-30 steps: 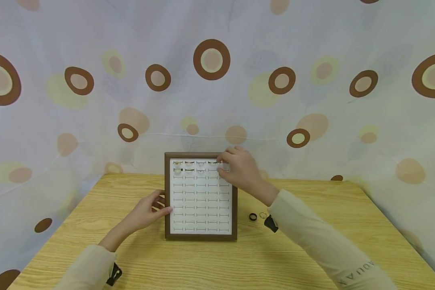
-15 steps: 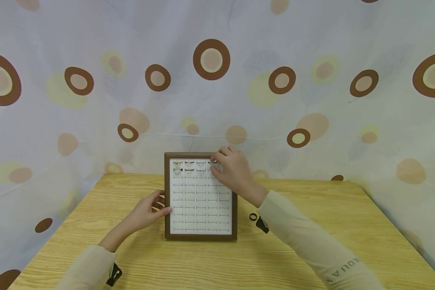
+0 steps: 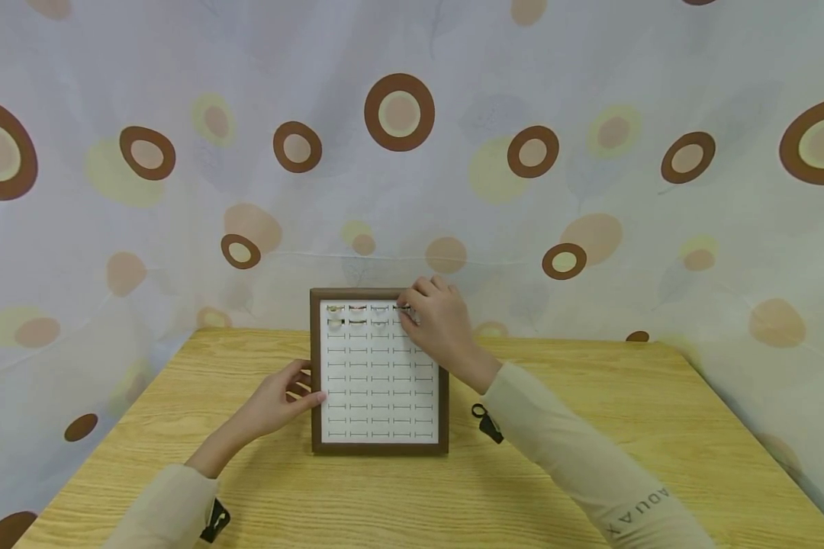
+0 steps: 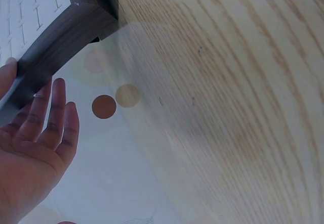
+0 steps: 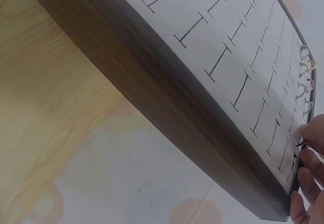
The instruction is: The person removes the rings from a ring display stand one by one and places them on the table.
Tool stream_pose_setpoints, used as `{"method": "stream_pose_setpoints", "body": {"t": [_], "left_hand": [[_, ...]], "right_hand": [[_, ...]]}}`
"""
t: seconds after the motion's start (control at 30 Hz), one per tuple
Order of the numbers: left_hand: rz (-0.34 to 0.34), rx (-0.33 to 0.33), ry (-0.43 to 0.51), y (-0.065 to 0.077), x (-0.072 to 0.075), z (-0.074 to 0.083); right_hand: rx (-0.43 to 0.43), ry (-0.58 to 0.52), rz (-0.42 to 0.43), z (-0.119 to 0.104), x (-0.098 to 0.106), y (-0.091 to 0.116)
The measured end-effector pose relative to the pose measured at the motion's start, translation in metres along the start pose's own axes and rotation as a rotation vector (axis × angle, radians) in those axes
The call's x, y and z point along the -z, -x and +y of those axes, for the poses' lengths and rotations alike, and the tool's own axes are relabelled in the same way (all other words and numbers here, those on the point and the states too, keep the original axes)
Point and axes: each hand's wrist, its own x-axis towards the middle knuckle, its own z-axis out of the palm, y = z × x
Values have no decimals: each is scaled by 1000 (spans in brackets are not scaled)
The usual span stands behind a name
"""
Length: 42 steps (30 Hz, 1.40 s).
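A ring display board with a brown wooden frame and a white slotted insert stands upright on the table. Its upper rows hold several rings. My left hand holds the board's left side, thumb on the front edge and fingers behind; the left wrist view shows those fingers nearly straight along the frame. Up at the fourth slot of the top row, my right hand pinches a thin dark ring between thumb and finger. Its fingers partly hide the top right slots.
On the wooden table, right of the board, lies a black ring, close by the black strap piece at my right wrist. A patterned curtain hangs behind the table and along both sides.
My right hand has shifted left, from the fifth column to the fourth slot, its fingertips closing in. The forearm moved along, hiding the gold ring on the table. The left hand has stayed put.
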Motion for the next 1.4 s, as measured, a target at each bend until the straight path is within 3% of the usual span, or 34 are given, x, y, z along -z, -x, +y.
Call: {"method": "stream_pose_setpoints", "body": {"t": [0.3,0.87,1.4], "left_hand": [[-2,1,13,0,0,-1],[-1,-2,7,0,0,-2],[2,-4,0,0,0,1]], "right_hand": [[-17,4,30,-2,-2,0],[-56,-23,-12,0,-1,0],[-58,-123,-14,1,5,-1]]}}
